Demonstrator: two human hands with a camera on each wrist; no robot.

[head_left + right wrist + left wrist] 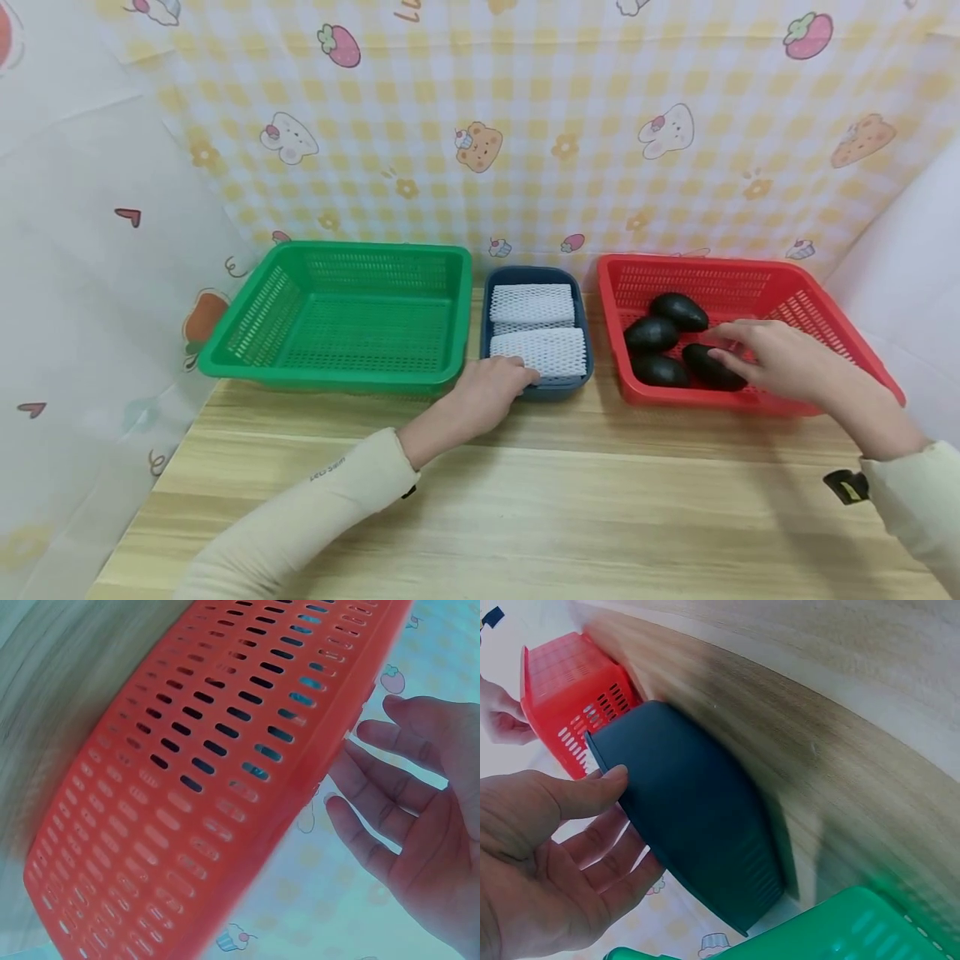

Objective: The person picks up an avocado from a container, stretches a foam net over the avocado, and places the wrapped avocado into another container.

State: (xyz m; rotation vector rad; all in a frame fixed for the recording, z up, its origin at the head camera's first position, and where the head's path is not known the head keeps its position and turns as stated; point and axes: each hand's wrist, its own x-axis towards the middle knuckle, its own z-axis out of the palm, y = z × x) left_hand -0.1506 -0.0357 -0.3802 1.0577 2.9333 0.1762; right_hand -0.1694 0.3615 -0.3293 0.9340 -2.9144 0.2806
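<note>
Several dark avocados lie at the left side of a red plastic basket. Over the front avocado reaches my right hand, thumb and fingers at its right end. In the right wrist view the fingers are spread, above the basket's rim. White foam net sleeves fill a small dark blue box. My left hand is at the box's front left corner, fingertips over the nearer sleeve. In the left wrist view its thumb lies at the rim, the fingers loosely bent.
On the left stands a green plastic basket, close beside the blue box. All three containers are in a row on a wooden table, against a checked cloth that hangs behind. White cloth hangs at the sides.
</note>
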